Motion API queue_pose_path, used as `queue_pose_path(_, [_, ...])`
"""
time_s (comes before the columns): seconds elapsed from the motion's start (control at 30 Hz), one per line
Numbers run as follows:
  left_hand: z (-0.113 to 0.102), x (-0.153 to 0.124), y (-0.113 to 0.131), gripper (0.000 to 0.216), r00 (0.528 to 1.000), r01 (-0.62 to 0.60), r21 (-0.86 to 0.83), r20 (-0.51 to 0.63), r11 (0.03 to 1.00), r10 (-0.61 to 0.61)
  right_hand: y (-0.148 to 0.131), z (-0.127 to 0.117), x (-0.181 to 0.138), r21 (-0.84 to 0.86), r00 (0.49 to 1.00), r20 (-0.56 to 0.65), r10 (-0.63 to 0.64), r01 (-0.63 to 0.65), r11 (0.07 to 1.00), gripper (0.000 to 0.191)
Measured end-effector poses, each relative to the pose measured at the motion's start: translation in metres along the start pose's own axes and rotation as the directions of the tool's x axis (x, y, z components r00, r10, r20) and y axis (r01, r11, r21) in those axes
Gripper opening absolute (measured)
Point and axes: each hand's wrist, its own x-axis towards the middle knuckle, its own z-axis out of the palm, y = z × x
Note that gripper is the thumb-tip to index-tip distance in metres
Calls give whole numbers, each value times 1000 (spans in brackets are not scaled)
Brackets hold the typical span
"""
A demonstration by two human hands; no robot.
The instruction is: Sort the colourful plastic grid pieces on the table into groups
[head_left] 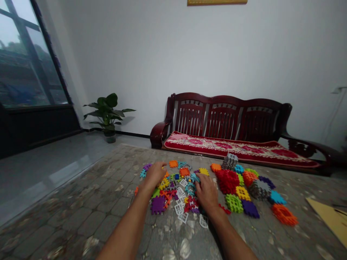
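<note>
- Tabletop point(81, 216): covered with a grey floral cloth and fills the lower half of the view.
- Window point(24, 65): dark-framed, at 10 o'clock.
- Wooden bench point(225, 119): dark red with a slatted back, stands against the white wall at 12 o'clock from the hands. A red patterned cushion point(238, 148) lies along its seat.
- Potted plant point(108, 113): on the floor at 11 o'clock, just beside the wall.
- Cardboard sheet point(328, 216): on the tabletop at 3 o'clock, partly cut off by the frame edge.
- Loose tiles point(176, 187): a spread of coloured lattice pieces lying flat at mid-tabletop, between and under both hands.
- Built blocks: a red block point(227, 180), a grey block point(259, 189) and an orange block point(284, 214) stand at 3 o'clock from the loose tiles.
- Left hand point(155, 173): palm down at the spread's 9 o'clock edge, fingers curled onto the pieces. Whether it grips one cannot be told.
- Right hand point(206, 191): palm down at the spread's 3 o'clock edge, fingers resting on the pieces. A grip cannot be confirmed.
- Purple tile point(158, 204): flat at 6 o'clock from the left hand.
</note>
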Motion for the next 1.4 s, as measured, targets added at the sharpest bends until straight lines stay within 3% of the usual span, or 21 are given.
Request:
queue_pose_path(0.1, [6, 21, 13, 48, 994, -104, 152, 50, 983, 98, 0, 2, -1, 16, 1000, 8, 11, -11, 1000, 33])
queue_pose_path(0.23, [22, 45, 23, 47, 965, -233, 180, 164, 956, 204, 0, 6, -2, 55, 1000, -18, 4, -3, 998, 33])
queue_pose_path(0.37, [33, 60, 17, 53, 926, -316, 167, 268, 934, 265, 2, 10, -4, 70, 998, -63, -2, 6, 998, 33])
queue_pose_path(0.57, [36, 67, 7, 28, 909, -344, 81, 277, 936, 310, 3, 12, -4, 93, 996, -85, -38, 46, 995, 30])
queue_pose_path(0.77, [39, 64, 11, 9, 954, -230, -31, 188, 973, 232, 1, 12, -5, 107, 995, -89, -54, 63, 992, 29])
queue_pose_path(0.93, [30, 66, 6, 20, 976, -120, -224, 154, 967, 157, 2, 11, -4, 103, 996, -68, -49, 56, 993, 28])
queue_pose_path(1.03, [30, 62, 5, 24, 976, -19, -372, 193, 928, 97, 4, 11, -3, 102, 998, -33, -62, 65, 993, 27])
queue_pose_path(1.23, [41, 38, 10, 22, 957, 122, -619, 280, 776, 73, 5, 12, -2, 93, 997, -21, -78, 79, 993, 25])
queue_pose_path(1.4, [40, 26, 14, 21, 940, 250, -829, 331, 501, 80, 1, 11, -4, 99, 997, -37, -64, 68, 993, 26])
